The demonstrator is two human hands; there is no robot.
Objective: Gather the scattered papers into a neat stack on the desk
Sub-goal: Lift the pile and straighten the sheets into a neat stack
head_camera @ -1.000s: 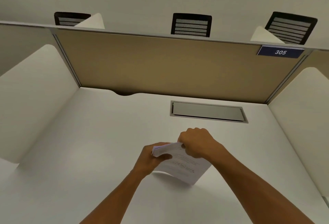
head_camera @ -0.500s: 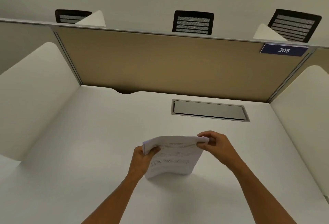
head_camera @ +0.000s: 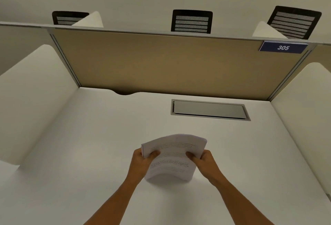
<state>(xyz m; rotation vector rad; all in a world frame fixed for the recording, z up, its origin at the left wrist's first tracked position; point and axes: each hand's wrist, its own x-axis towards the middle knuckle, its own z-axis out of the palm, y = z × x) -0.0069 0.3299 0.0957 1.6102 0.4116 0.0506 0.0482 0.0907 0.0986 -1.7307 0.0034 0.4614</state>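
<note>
Squaring the papers (head_camera: 172,155) upright on the desk (head_camera: 89,153).

The left hand (head_camera: 141,162) and right hand (head_camera: 206,160) are each clamping a side edge of the papers, thumbs lying across the printed front, fingers hidden behind. The sheaf is standing on its lower edge near the desk's middle, bowing slightly, probably so the sheets are settling flush. No loose sheets are showing elsewhere, so gathering looks done; laying the stack flat is what is remaining.
</note>
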